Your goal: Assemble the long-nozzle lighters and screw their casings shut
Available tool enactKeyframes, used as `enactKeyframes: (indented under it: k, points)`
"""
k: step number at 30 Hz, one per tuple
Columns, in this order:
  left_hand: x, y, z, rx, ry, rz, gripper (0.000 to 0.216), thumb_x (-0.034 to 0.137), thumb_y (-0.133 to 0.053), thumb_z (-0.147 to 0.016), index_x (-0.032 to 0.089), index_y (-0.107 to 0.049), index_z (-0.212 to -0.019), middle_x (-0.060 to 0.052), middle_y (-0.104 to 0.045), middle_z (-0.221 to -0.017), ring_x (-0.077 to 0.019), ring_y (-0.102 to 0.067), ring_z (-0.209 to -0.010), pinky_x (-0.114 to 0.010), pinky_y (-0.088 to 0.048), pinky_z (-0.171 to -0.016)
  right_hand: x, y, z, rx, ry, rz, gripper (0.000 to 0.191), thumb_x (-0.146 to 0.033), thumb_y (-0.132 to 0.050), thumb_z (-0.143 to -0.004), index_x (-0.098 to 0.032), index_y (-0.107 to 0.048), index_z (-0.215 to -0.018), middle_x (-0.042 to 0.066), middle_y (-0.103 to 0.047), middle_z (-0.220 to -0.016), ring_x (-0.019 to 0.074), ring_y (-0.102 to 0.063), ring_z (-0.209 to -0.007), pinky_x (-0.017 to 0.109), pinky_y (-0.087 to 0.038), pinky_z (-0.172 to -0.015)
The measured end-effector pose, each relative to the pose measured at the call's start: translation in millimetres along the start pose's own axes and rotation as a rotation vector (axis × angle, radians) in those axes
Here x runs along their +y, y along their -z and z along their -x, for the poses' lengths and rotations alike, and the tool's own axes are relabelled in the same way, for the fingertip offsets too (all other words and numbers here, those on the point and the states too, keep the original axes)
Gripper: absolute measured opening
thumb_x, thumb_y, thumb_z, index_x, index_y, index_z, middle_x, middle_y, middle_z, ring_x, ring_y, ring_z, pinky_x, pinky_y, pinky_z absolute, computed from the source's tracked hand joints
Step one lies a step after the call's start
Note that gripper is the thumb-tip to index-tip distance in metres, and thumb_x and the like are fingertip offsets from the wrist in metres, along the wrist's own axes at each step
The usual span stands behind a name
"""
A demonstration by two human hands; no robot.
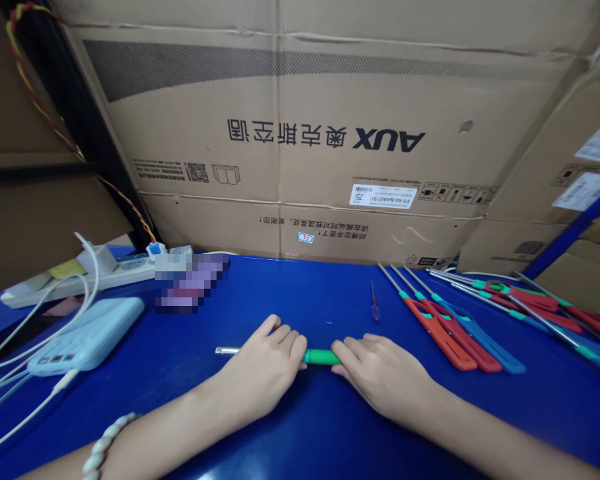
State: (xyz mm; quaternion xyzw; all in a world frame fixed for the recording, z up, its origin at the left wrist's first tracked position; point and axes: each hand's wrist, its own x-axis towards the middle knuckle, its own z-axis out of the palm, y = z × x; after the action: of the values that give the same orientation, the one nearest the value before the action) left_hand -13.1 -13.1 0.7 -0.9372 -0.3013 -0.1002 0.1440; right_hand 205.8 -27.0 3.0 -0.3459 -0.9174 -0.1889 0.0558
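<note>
Both hands are closed around one long-nosed lighter (321,357) with a green body, held level just above the blue table. My left hand (275,360) wraps the metal tube, whose silver tip sticks out on the left. My right hand (380,373) grips the handle end, and most of the handle is hidden in it. Beyond the hands, a small screwdriver (375,311) with a purple handle lies on the table. A tiny pale pin-like piece (329,323) lies nearer the hands.
To the right lie an orange lighter (443,337), a blue lighter (490,337) and several more in a pile (545,303). A light-blue power bank (93,333) with white cables and a power strip (125,267) are at left. A large cardboard sheet (300,87) stands behind the table (280,293).
</note>
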Motion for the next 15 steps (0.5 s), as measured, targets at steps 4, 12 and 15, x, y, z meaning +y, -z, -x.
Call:
enactKeyframes:
  k: [4, 12, 15]
  points:
    - [5.4, -0.7, 0.8, 0.021, -0.002, -0.059, 0.021, 0.012, -0.035, -0.093, 0.015, -0.049, -0.078, -0.006, -0.055, -0.072, -0.0231, -0.051, -0.064, -0.041, -0.035, -0.074, -2.4, 0.3, 0.9, -0.017, -0.006, -0.004, 0.018, -0.03, -0.041, -0.096, -0.018, -0.048, -0.086, 0.003, -0.063, -0.069, 0.018, -0.058, -0.053, 0.029, -0.031, -0.052]
    - [0.8, 4.2, -2.5, 0.043, -0.02, -0.062, 0.019, 0.014, -0.035, -0.094, 0.016, -0.048, -0.08, -0.006, -0.055, -0.074, -0.0223, -0.049, -0.067, -0.04, -0.034, -0.074, -0.1, 3.1, -3.4, -0.004, -0.048, -0.077, 0.019, -0.03, -0.041, -0.096, -0.018, -0.05, -0.087, 0.004, -0.064, -0.07, 0.0187, -0.06, -0.057, 0.029, -0.036, -0.055]
    - [-14.5, 10.3, -4.6, 0.022, -0.01, -0.093, 0.018, 0.019, -0.038, -0.095, 0.015, -0.049, -0.081, -0.006, -0.056, -0.076, -0.0238, -0.05, -0.071, -0.039, -0.034, -0.07, 12.5, 7.2, -5.1, -0.057, -0.113, -0.236, 0.014, -0.03, -0.047, -0.094, -0.017, -0.051, -0.092, 0.004, -0.066, -0.08, 0.0193, -0.063, -0.066, 0.028, -0.039, -0.059]
